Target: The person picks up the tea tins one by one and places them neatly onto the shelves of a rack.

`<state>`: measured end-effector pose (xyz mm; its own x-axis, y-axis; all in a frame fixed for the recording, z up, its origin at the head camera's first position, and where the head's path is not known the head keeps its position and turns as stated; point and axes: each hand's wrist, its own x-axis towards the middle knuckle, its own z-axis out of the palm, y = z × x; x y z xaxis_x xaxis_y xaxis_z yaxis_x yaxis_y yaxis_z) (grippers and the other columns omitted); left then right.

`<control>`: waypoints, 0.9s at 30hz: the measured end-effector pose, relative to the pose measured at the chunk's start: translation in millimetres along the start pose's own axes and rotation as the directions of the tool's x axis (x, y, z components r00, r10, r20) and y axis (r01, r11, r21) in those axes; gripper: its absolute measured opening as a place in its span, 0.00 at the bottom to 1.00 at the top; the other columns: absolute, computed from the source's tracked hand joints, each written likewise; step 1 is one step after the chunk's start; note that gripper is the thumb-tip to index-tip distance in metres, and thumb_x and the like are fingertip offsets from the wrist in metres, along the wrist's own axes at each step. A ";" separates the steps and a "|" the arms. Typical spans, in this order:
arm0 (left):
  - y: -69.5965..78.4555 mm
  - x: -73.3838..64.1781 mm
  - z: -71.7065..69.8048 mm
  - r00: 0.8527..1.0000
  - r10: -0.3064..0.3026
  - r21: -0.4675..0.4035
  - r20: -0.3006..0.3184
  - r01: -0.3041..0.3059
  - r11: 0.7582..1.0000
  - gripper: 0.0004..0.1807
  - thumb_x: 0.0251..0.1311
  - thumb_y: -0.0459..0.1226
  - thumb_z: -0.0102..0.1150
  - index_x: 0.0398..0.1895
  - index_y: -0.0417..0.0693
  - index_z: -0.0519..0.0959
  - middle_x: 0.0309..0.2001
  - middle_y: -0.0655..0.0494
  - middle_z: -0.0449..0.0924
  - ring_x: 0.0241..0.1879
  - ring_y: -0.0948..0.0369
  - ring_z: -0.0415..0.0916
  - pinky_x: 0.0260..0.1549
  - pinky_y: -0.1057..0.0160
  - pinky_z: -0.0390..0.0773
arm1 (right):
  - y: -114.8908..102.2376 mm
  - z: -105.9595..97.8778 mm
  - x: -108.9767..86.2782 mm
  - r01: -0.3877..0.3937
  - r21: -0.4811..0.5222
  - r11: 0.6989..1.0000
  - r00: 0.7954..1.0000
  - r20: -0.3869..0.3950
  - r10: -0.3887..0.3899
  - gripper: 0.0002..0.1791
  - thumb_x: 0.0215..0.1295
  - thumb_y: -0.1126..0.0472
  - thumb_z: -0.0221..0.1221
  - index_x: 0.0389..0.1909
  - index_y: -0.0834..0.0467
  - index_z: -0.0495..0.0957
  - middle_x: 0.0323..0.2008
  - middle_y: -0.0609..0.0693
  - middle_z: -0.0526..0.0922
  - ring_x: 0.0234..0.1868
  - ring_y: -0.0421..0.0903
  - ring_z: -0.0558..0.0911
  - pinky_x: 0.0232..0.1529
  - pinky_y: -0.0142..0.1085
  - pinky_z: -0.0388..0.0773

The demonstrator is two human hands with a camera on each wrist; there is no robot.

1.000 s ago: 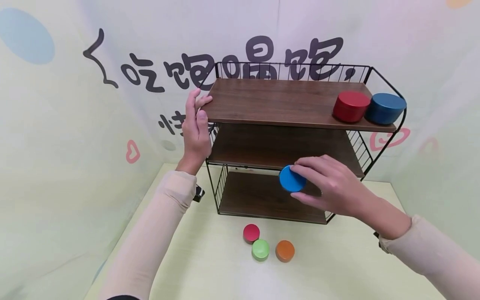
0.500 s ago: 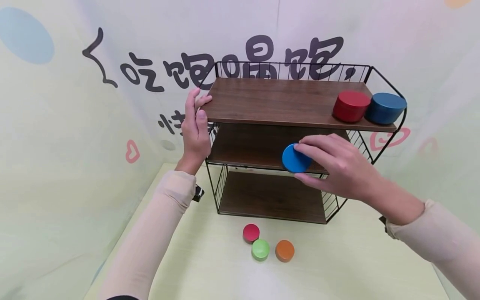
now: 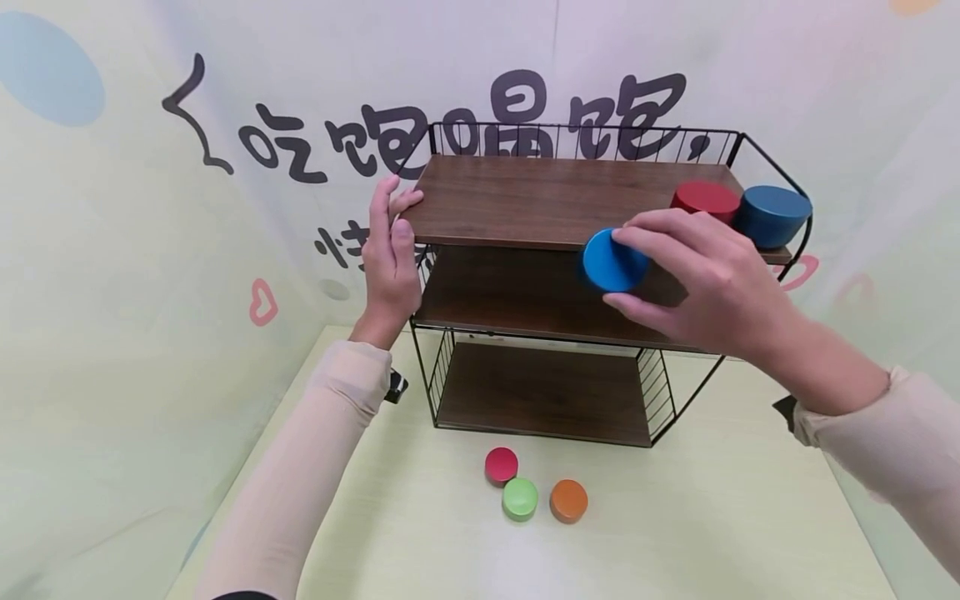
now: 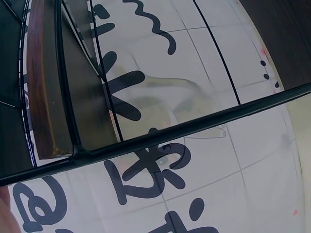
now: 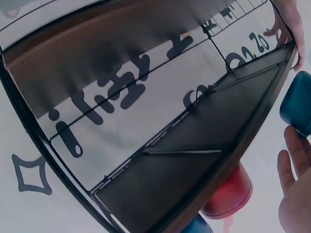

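Note:
My right hand [image 3: 716, 279] pinches a bright blue round tin [image 3: 613, 260] by its rim, thumb below and fingers above. The tin is held tilted in front of the shelf rack's upper board. In the right wrist view the blue tin [image 5: 297, 104] is at the right edge, with fingers [image 5: 291, 150] beside it. My left hand [image 3: 392, 267] holds the left end of the dark wood and wire shelf rack [image 3: 540, 200], fingertips over the top board. A red tin [image 3: 707, 198], partly hidden by my right hand, and a darker blue tin [image 3: 772, 217] sit at the top board's right end.
On the pale table [image 3: 420, 517] before the rack stand small red [image 3: 501, 466], green [image 3: 520, 498] and orange [image 3: 568, 501] tins. The rack has middle [image 3: 510, 292] and bottom [image 3: 547, 392] boards with wire sides. A printed cloth [image 3: 315, 50] hangs behind.
My right hand has raised the bright blue tin from the lower shelf level to near the top board's front edge, moving slightly right. My left hand has stayed on the rack.

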<state>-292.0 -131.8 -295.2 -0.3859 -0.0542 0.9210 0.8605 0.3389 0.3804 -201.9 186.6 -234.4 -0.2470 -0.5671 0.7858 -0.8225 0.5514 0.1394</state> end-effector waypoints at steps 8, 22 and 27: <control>6.0 1.0 -0.6 1.000 -0.009 0.001 0.006 0.009 1.000 0.22 0.69 0.28 0.36 0.63 0.27 0.62 0.52 0.31 0.79 0.59 0.42 0.74 0.59 0.58 0.67 | 6.9 -5.2 9.4 -0.034 -0.030 0.999 0.999 0.003 0.034 0.39 0.67 0.31 0.52 0.52 0.65 0.81 0.47 0.62 0.83 0.46 0.60 0.82 0.43 0.59 0.80; -0.3 0.4 -1.6 1.000 -0.008 0.012 0.002 0.008 1.000 0.22 0.68 0.28 0.36 0.64 0.27 0.62 0.52 0.32 0.79 0.58 0.43 0.74 0.60 0.58 0.66 | 26.2 -13.9 14.4 -0.183 -0.081 0.980 0.979 0.072 0.189 0.46 0.62 0.25 0.50 0.52 0.66 0.82 0.47 0.63 0.83 0.47 0.63 0.81 0.49 0.62 0.76; -21.8 -4.4 0.4 1.000 -0.030 0.034 0.005 0.030 0.999 0.23 0.70 0.31 0.36 0.66 0.32 0.63 0.54 0.38 0.80 0.60 0.49 0.75 0.53 0.59 0.67 | 30.8 -15.5 14.9 -0.205 -0.098 0.974 0.970 0.114 0.215 0.38 0.61 0.34 0.61 0.54 0.65 0.81 0.49 0.64 0.82 0.49 0.63 0.80 0.50 0.62 0.75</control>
<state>-309.2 -138.6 -307.6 -0.4137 -0.0593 0.9085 0.8368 0.3684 0.4050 -222.9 204.7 -209.1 -0.4750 -0.5011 0.7234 -0.7004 0.7130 0.0340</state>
